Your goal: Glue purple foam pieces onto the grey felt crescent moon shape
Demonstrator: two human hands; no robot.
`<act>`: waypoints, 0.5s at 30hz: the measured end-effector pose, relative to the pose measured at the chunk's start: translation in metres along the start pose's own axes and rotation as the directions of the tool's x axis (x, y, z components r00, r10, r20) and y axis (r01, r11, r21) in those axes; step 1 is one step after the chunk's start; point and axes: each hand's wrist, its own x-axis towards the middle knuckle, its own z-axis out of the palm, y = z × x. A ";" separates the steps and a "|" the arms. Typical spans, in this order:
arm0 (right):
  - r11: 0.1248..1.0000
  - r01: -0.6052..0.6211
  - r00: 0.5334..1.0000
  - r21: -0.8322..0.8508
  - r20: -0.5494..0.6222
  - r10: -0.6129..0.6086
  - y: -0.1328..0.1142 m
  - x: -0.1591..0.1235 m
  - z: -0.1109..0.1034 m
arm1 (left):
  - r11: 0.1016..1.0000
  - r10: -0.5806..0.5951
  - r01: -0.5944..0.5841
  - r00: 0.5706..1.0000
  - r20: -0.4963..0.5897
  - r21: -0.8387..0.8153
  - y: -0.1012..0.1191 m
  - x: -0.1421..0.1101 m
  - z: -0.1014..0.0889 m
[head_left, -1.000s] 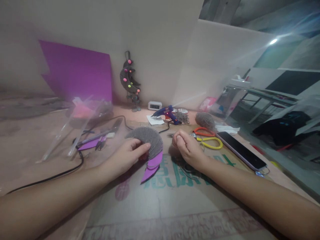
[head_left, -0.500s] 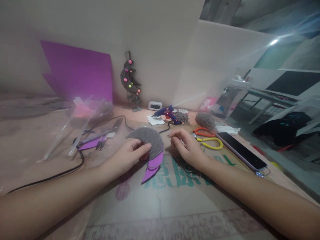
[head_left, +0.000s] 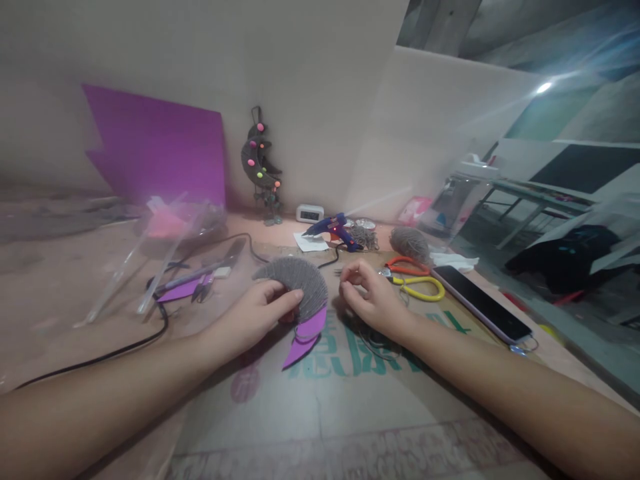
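the left hand [head_left: 265, 303] pinches the crescent [head_left: 309, 288] at its two o'clock. yarn [head_left: 293, 269] covers most of it; the six o'clock tip [head_left: 299, 351] remains bare. the right hand [head_left: 369, 299], at three o'clock, curls narrowly; whether it holds anything, one cannot tell.

The glue gun [head_left: 336, 230] sits behind the crescent [head_left: 309, 283], before the clock [head_left: 310, 213]; the phone [head_left: 483, 303] lies right of all three.
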 end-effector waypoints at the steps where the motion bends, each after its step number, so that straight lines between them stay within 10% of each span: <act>1: 1.000 0.004 1.000 -0.012 0.000 -0.004 0.000 0.000 0.000 | 1.000 0.001 -0.001 1.000 0.002 -0.002 0.000 0.000 0.000; 15: 0.984 0.049 0.999 -0.171 0.022 -0.046 0.000 0.003 -0.004 | 1.000 0.016 -0.015 1.000 -0.018 0.027 -0.002 -0.002 0.001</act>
